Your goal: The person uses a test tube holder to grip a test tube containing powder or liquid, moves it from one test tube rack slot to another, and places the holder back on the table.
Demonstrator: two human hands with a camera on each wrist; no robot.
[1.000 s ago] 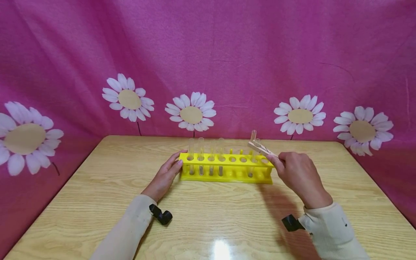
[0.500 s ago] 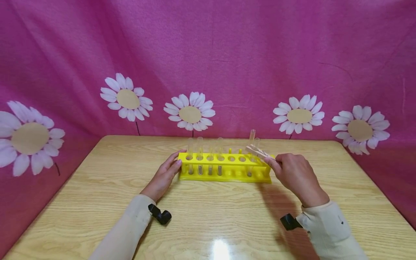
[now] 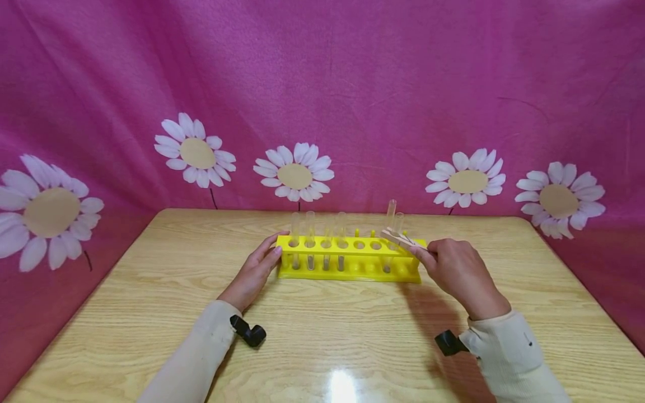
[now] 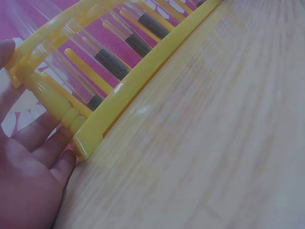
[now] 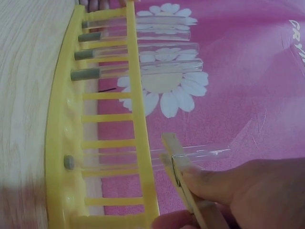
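A yellow test tube rack (image 3: 353,276) stands on the table. My left hand (image 3: 254,274) holds its left end, with the fingers (image 4: 40,131) against the end post in the left wrist view. Several clear test tubes (image 5: 171,67) with dark grey contents stand in the left holes. My right hand (image 3: 461,274) pinches a wooden test tube holder (image 5: 178,164) by its handle. The holder's front end lies across another test tube (image 5: 212,151) near the rack's right end, just above the top bar. This tube reaches down to the base, with a little dark matter at its bottom.
The wood-grain table (image 3: 312,347) extends in front of the rack. A pink curtain (image 3: 353,101) with white daisies hangs behind the table's back edge. Thin yellow pegs (image 5: 107,118) rise between the rack's base and top bar. A black camera (image 3: 249,332) sits on each wrist.
The wooden holder has moved down and slightly left, closer to the rack's top bar, along with my right hand. The left hand and rack have stayed about where they were.
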